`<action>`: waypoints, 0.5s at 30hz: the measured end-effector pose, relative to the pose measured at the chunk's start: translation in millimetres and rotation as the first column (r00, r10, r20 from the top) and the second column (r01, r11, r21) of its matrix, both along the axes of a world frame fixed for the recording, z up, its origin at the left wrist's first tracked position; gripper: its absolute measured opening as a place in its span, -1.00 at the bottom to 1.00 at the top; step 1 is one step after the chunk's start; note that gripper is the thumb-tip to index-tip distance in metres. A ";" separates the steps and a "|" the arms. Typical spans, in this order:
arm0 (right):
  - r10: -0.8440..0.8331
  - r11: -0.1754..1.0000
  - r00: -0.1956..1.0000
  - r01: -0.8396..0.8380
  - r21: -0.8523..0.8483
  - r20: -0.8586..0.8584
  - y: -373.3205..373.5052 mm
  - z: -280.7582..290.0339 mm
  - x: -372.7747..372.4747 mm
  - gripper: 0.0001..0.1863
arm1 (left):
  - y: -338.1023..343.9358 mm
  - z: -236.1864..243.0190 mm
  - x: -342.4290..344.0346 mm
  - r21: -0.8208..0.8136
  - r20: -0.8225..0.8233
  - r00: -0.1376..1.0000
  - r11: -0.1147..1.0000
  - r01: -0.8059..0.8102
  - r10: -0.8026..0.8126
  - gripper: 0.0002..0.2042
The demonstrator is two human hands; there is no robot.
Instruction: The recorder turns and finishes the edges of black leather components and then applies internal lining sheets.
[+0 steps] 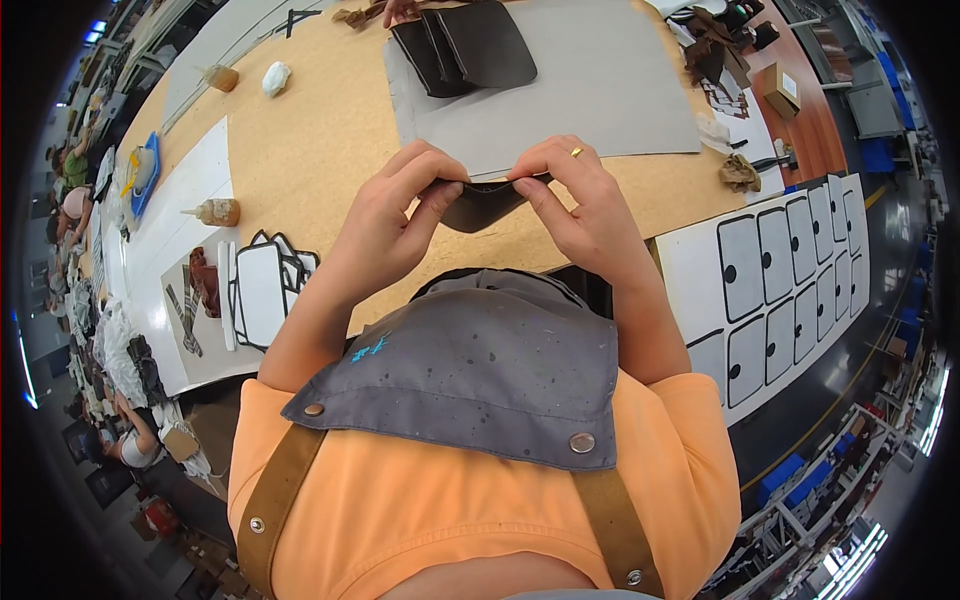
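Observation:
A dark brown leather piece (484, 208) hangs between my two hands above the near edge of the table. My left hand (408, 203) pinches one end of its upper edge between thumb and fingers. At the other end, my right hand (572, 203), with a ring on one finger, pinches the same edge. The piece sags in the middle, and its lower part bends toward me. Beyond my hands, dark leather pieces (490, 45) lie overlapping on a grey sheet (620, 80). Another person's hand (400, 12) touches their far left corner.
Glue bottles (218, 211) and a white lump (276, 79) stand on the left. Black-edged frames (262, 285) lie near my left forearm. At right, a white board (700, 262) carries rows of black-outlined panels. Brown scraps (740, 174) and a cardboard box (780, 92) sit far right.

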State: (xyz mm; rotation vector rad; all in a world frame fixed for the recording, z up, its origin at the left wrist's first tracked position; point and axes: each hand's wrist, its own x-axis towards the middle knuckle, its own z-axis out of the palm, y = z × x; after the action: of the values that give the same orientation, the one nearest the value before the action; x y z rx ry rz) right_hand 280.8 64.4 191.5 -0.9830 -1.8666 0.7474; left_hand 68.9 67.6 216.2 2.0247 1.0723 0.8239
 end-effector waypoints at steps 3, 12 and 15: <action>0.006 1.000 1.000 -0.006 -0.014 -0.017 -0.5 -0.4 -1.7 -0.96 | 3.4 4.1 -1.5 -0.092 0.018 1.000 0.996 0.013 -0.012 -0.92; 0.242 0.969 0.968 -0.238 0.058 -0.067 6.8 2.2 -0.6 -0.91 | 24.8 -2.9 -13.8 -0.244 0.243 0.948 0.933 0.264 -0.204 -0.89; 0.311 0.950 0.941 -0.304 0.071 -0.136 11.8 2.7 -3.6 -0.88 | 31.8 -2.5 -14.8 -0.320 0.381 0.884 0.858 0.401 -0.271 -0.88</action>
State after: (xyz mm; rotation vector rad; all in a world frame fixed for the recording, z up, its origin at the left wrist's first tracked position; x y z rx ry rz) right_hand 277.3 76.2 194.2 -0.5932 -1.9211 0.9268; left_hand 54.1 99.4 213.7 1.6027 0.6038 0.6600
